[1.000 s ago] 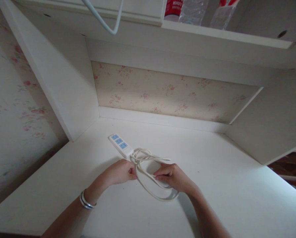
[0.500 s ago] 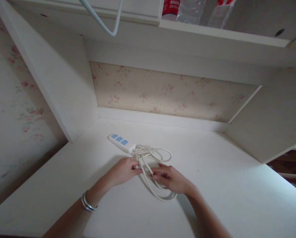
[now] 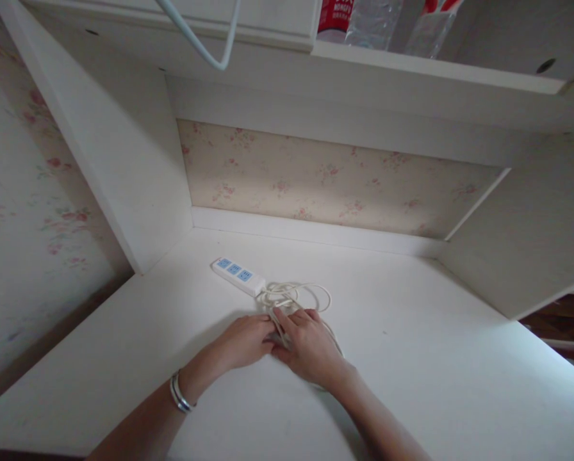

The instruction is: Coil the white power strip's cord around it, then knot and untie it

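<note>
A white power strip (image 3: pixel 239 279) with blue socket faces lies slantwise on the white desk (image 3: pixel 441 358). From its near end runs a cream-white power cord (image 3: pixel 281 294), bunched in loose loops. My left hand (image 3: pixel 249 340), with a silver bangle at the wrist, is closed on strands of the cord from the left. My right hand (image 3: pixel 310 346) lies across the cord with fingers curled over it, close against the left fingertips. Part of the loops is hidden beneath the right hand and wrist.
White side panels (image 3: pixel 99 141) enclose the desk left and right, with flowered wallpaper (image 3: pixel 306 186) behind. Overhead, a shelf (image 3: pixel 435 67) holds a red-labelled bottle (image 3: pixel 335 18) and clear plastic items. A pale bent rod or cable (image 3: pixel 210 61) hangs at the top.
My right hand has moved left and over the cord, closing the gap to my left hand. The near loops are now mostly covered. The power strip has hardly moved.
</note>
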Demonstrator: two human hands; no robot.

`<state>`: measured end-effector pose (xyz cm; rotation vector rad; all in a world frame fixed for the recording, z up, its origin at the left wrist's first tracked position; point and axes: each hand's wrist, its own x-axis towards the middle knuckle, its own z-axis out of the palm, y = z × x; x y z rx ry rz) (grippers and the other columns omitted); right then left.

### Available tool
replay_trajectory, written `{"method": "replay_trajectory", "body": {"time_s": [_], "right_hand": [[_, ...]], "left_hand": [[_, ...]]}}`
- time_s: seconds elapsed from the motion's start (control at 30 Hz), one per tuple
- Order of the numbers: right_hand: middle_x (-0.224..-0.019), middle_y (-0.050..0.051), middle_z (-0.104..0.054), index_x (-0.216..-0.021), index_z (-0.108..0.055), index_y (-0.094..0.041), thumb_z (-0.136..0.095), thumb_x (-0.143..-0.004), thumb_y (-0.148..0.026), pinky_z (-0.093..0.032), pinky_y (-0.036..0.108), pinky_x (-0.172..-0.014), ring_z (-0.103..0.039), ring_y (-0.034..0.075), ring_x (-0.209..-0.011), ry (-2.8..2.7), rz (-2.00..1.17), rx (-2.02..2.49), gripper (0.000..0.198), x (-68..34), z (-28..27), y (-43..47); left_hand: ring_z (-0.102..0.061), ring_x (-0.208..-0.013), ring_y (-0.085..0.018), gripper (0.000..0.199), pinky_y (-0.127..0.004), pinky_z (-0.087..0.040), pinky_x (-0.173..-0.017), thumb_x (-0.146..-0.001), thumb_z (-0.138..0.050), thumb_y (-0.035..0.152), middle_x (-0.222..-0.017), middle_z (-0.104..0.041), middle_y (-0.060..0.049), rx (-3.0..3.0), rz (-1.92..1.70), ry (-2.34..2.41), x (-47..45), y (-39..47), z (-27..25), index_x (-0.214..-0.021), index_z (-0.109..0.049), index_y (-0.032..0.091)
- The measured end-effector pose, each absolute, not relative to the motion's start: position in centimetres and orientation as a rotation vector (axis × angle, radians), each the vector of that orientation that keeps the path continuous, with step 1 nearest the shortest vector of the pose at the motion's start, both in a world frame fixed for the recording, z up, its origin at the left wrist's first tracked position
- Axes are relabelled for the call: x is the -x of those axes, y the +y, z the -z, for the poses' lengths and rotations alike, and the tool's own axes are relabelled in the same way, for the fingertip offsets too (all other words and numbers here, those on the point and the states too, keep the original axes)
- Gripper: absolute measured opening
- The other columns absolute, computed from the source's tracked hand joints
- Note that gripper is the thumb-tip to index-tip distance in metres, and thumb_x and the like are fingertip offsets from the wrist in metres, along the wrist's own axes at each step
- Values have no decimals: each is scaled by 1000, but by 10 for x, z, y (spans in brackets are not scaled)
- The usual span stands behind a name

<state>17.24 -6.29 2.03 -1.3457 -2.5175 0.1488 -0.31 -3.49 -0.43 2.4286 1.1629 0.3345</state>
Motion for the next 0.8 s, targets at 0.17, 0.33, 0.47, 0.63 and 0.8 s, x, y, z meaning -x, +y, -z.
{"method": "replay_trajectory", "body": {"time_s": [0.17, 0.33, 0.47, 0.63, 0.8], "right_hand": [[-96, 6, -68, -123, -53, -23, -46, -85, -19, -37, 29, -79, -61, 20, -88, -2465, -239, 1351, 39, -192, -35, -47], [-86, 4, -70, -109, -61, -25, -41, -89, -21, -39, 25, -66, -63, 17, -73, -2389, -313, 1383, 29, -222, -51, -28], [-94, 7, -69, -110, -60, -22, -41, -89, -20, -41, 28, -74, -63, 20, -85, -2280, -196, 1487, 29, -229, -42, -20], [-113, 7, -62, -116, -56, -22, -39, -91, -24, -43, 30, -82, -59, 19, -98, -2102, -280, 1416, 30, -222, -25, -23], [-96, 5, -66, -106, -62, -23, -43, -91, -36, -44, 29, -76, -60, 18, -87, -2064, -377, 1293, 27, -219, -26, -36]], "left_hand": [[-62, -84, -21, 11, -27, -43, -69, -81, -53, 26, -86, -68, -2, -2499, -308, 1297, 5, -35, 5, -86, -62, 24], [-61, -84, -18, 22, -26, -41, -70, -82, -45, 15, -89, -67, -2, -2504, -359, 1409, 14, -33, -1, -88, -64, 25], [-61, -85, -17, 29, -28, -41, -74, -84, -41, 14, -92, -67, -1, -2479, -430, 1470, 21, -29, -4, -89, -66, 26], [-61, -89, -18, 31, -27, -41, -77, -85, -40, 17, -95, -67, -1, -2442, -450, 1410, 21, -30, -3, -93, -68, 27], [-61, -91, -19, 29, -27, -43, -81, -87, -42, 28, -96, -67, -5, -2328, -523, 1397, 15, -30, 5, -101, -68, 23]]}}
